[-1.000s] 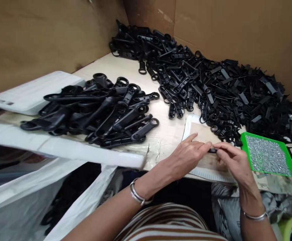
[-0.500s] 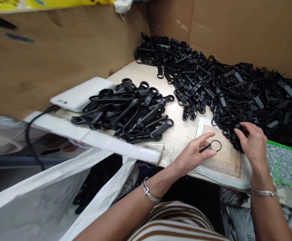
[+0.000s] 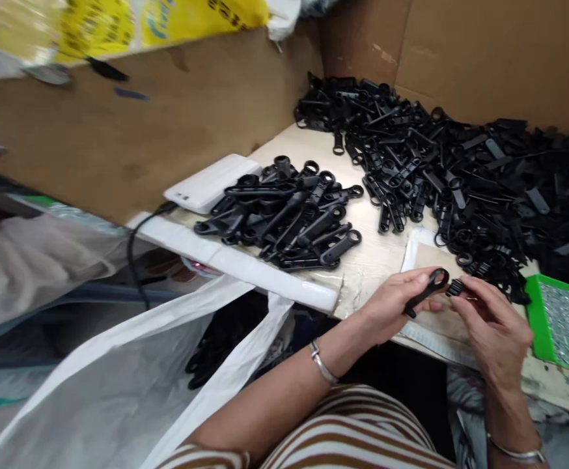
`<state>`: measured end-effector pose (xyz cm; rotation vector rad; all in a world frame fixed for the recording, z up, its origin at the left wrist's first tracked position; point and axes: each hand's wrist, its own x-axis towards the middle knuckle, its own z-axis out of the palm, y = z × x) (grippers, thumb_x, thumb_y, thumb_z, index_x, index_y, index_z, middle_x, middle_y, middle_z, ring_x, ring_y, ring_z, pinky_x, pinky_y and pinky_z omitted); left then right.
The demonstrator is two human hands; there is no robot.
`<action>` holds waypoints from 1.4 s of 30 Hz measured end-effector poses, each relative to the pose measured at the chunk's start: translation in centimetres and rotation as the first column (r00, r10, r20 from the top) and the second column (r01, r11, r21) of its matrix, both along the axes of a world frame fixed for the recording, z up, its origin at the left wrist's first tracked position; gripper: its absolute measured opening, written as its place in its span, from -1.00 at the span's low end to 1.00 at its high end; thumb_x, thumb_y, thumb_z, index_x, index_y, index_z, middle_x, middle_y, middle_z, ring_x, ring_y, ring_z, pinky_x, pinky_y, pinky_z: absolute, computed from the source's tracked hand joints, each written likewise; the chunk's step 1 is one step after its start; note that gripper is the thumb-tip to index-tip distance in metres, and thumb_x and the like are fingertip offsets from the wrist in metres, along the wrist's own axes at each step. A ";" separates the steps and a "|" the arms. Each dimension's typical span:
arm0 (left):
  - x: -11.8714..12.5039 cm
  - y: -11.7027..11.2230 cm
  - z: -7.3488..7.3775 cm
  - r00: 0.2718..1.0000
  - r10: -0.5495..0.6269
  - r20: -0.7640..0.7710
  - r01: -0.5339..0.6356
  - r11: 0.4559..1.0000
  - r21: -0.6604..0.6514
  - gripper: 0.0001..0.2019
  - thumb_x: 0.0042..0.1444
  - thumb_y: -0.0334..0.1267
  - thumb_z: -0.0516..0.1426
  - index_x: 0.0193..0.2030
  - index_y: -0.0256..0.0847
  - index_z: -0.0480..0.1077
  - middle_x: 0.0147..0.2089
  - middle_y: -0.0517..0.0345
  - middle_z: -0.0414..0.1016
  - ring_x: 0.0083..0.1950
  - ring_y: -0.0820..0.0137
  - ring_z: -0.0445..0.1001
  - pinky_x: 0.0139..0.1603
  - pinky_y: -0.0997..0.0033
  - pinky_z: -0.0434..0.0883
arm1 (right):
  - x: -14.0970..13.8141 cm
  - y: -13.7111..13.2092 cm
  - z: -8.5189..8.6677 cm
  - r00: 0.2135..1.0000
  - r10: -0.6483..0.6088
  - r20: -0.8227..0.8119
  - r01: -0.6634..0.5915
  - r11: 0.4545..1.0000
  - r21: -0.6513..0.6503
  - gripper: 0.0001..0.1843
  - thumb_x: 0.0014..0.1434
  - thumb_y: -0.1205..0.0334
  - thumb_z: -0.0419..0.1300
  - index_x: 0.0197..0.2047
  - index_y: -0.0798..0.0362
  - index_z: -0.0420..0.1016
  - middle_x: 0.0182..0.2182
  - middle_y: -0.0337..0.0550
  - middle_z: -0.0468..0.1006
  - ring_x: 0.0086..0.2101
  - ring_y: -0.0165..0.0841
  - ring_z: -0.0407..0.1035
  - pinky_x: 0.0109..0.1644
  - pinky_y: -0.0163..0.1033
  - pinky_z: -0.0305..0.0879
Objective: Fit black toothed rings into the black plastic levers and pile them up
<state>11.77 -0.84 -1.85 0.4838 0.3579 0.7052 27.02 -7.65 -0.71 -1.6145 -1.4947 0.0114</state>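
Note:
My left hand (image 3: 402,301) is closed on a black plastic handle with a ring end (image 3: 427,290), held just above a brown pad (image 3: 433,260) at the table's near edge. My right hand (image 3: 492,320) pinches a small black ribbed piece (image 3: 455,288) right beside the handle's ring. A heap of small black parts (image 3: 460,176) spreads behind both hands. A separate pile of longer black handles (image 3: 294,215) lies to the left on the table.
A green tray of small silver screws (image 3: 565,322) sits at the right. A white box (image 3: 211,182) with a black cable lies left of the handle pile. Cardboard walls (image 3: 484,52) enclose the table. An open white plastic bag (image 3: 133,378) holding black parts hangs below the table edge.
The view has swung left. My right hand came back from the heap with a small ribbed piece and now meets the handle held in my left hand.

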 end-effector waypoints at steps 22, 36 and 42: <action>-1.5 -0.6 0.8 0.790 0.315 -0.527 0.204 0.675 0.709 -0.62 0.21 -0.14 0.13 0.13 -0.21 0.43 -0.29 0.15 0.57 -0.28 0.37 0.52 -0.23 0.45 0.46 | -1.1 -0.7 0.3 0.992 0.128 -0.015 -0.129 0.982 -0.138 -0.71 0.29 0.22 0.14 0.04 -0.06 0.56 -0.08 -0.04 0.55 -0.11 -0.29 0.49 -0.08 -0.19 0.50; -3.9 0.3 0.6 0.522 0.716 -0.464 0.349 0.317 0.882 -0.67 0.31 -0.24 0.02 0.12 -0.25 0.43 -0.42 0.10 0.59 -0.45 0.40 0.53 -0.37 0.47 0.45 | -1.7 3.7 0.3 0.959 0.201 -0.202 -0.272 0.855 -0.441 -0.59 0.36 0.01 0.00 0.00 0.04 0.56 -0.14 -0.05 0.62 -0.18 -0.23 0.50 -0.01 -0.06 0.45; -7.6 3.2 1.1 0.132 0.984 -0.118 0.664 0.000 0.747 -0.69 0.28 -0.44 -0.03 0.02 -0.25 0.48 0.05 -0.17 0.56 0.17 0.05 0.47 0.18 -0.12 0.35 | 0.8 8.6 1.4 0.704 0.137 0.697 0.217 0.893 -0.395 -0.70 0.26 0.40 0.00 -0.11 0.00 0.53 -0.10 0.02 0.49 -0.14 -0.18 0.32 -0.34 -0.23 0.29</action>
